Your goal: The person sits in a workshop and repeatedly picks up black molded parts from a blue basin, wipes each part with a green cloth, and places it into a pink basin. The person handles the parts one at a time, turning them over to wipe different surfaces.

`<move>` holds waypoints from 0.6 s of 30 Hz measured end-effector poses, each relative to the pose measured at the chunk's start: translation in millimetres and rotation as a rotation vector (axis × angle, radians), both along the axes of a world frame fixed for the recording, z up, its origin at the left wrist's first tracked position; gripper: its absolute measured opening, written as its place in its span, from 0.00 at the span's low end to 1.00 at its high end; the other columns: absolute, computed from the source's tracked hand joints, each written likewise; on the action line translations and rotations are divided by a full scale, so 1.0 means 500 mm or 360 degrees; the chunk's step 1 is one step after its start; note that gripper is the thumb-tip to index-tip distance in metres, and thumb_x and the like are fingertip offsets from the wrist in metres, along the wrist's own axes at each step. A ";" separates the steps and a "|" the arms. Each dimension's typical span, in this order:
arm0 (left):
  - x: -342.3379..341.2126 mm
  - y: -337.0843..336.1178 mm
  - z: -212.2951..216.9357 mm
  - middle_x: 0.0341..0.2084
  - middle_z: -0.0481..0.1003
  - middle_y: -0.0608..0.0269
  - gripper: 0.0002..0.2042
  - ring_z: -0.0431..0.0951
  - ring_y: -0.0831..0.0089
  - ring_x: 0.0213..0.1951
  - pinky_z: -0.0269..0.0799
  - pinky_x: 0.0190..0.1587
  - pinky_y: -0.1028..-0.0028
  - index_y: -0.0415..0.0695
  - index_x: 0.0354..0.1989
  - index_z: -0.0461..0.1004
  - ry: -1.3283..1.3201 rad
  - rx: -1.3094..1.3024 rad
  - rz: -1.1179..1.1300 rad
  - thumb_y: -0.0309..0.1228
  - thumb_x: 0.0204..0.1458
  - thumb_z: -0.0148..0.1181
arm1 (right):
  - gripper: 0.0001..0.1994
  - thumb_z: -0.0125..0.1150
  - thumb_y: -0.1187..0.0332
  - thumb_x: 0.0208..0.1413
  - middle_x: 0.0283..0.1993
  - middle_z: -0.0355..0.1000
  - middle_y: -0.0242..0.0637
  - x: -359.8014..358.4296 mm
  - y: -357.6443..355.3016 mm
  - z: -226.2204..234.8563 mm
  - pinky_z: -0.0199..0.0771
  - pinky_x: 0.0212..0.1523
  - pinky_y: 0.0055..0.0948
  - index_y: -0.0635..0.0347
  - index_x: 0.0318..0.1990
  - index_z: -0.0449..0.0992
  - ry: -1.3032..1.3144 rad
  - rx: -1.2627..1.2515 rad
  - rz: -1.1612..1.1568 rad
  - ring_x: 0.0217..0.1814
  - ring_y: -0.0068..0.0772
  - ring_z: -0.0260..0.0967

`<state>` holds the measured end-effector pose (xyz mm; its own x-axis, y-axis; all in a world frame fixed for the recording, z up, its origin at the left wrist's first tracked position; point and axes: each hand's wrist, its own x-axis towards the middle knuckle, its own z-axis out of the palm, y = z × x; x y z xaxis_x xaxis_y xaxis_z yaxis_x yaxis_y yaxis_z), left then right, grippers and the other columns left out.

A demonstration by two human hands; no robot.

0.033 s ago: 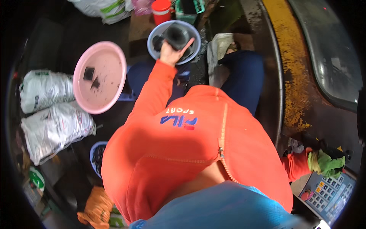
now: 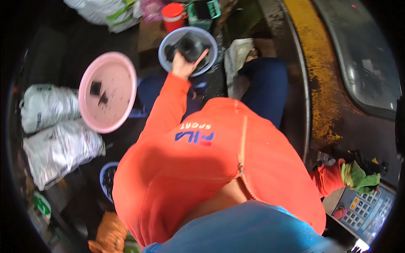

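Holding black piece point(image 2: 190, 46), left fingers point(image 2: 202, 57), over bluish basin point(image 2: 215, 49)

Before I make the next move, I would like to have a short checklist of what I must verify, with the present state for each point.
1. Left hand at the dark round piece, over the blue basin: ok.
2. Firm grip on that piece: cannot tell, the fingers are mostly hidden.
3. Left hand gloved: not ok, it is bare.
4. Right hand gloved: ok, in a green glove.
5. Glove off the keys of the control panel: cannot tell, it overlaps the panel's upper edge in view.
6. Red button on the panel uncovered: ok.
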<state>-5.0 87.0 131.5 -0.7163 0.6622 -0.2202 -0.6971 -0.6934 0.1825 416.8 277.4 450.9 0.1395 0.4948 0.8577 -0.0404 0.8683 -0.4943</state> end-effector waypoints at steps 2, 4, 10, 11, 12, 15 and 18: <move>-0.019 -0.010 -0.031 0.56 0.70 0.64 0.18 0.67 0.61 0.59 0.64 0.58 0.44 0.53 0.57 0.68 -0.0004 -0.0215 -0.0037 0.43 0.64 0.37 | 0.14 0.49 0.67 0.57 0.37 0.70 0.40 -0.030 0.002 0.000 0.69 0.29 0.26 0.69 0.45 0.71 0.0045 0.0075 -0.0111 0.33 0.31 0.69; -0.041 -0.014 -0.059 0.54 0.70 0.64 0.18 0.70 0.64 0.54 0.69 0.53 0.49 0.54 0.56 0.68 0.0030 -0.0376 -0.0068 0.45 0.62 0.44 | 0.13 0.49 0.68 0.57 0.38 0.70 0.41 -0.060 0.012 -0.004 0.70 0.30 0.27 0.69 0.45 0.71 0.0100 0.0133 -0.0208 0.34 0.33 0.70; -0.076 0.022 -0.128 0.38 0.75 0.62 0.09 0.76 0.67 0.38 0.72 0.40 0.68 0.44 0.43 0.71 0.0347 -0.0534 -0.0015 0.31 0.56 0.59 | 0.12 0.47 0.73 0.57 0.42 0.71 0.45 -0.149 0.093 -0.015 0.73 0.35 0.30 0.70 0.45 0.71 0.0075 0.0254 -0.0568 0.38 0.38 0.72; -0.076 0.024 -0.139 0.38 0.75 0.60 0.10 0.76 0.66 0.39 0.73 0.42 0.68 0.41 0.44 0.71 0.0386 -0.0544 -0.0020 0.31 0.56 0.58 | 0.12 0.47 0.74 0.57 0.42 0.71 0.46 -0.162 0.109 -0.011 0.74 0.36 0.30 0.70 0.45 0.71 0.0028 0.0361 -0.0607 0.38 0.39 0.73; -0.071 0.027 -0.149 0.40 0.75 0.58 0.12 0.76 0.64 0.41 0.73 0.45 0.67 0.39 0.45 0.71 0.0374 -0.0509 -0.0081 0.32 0.57 0.57 | 0.11 0.47 0.75 0.57 0.43 0.71 0.47 -0.174 0.126 -0.011 0.74 0.37 0.31 0.70 0.45 0.71 0.0098 0.0358 -0.0419 0.39 0.40 0.73; -0.065 0.011 -0.181 0.46 0.74 0.53 0.18 0.75 0.59 0.49 0.71 0.55 0.63 0.33 0.51 0.69 0.0384 -0.0366 -0.0201 0.35 0.58 0.54 | 0.19 0.39 0.59 0.67 0.45 0.71 0.48 -0.178 0.162 0.025 0.73 0.42 0.31 0.69 0.49 0.69 0.0561 -0.0337 0.0301 0.41 0.41 0.73; -0.068 -0.016 -0.205 0.51 0.72 0.50 0.22 0.72 0.54 0.54 0.68 0.59 0.57 0.33 0.54 0.67 0.0324 -0.0391 -0.0347 0.38 0.58 0.53 | 0.19 0.47 0.55 0.63 0.42 0.72 0.44 -0.131 0.199 0.073 0.79 0.29 0.41 0.64 0.46 0.70 0.0415 -0.0004 0.0228 0.39 0.43 0.75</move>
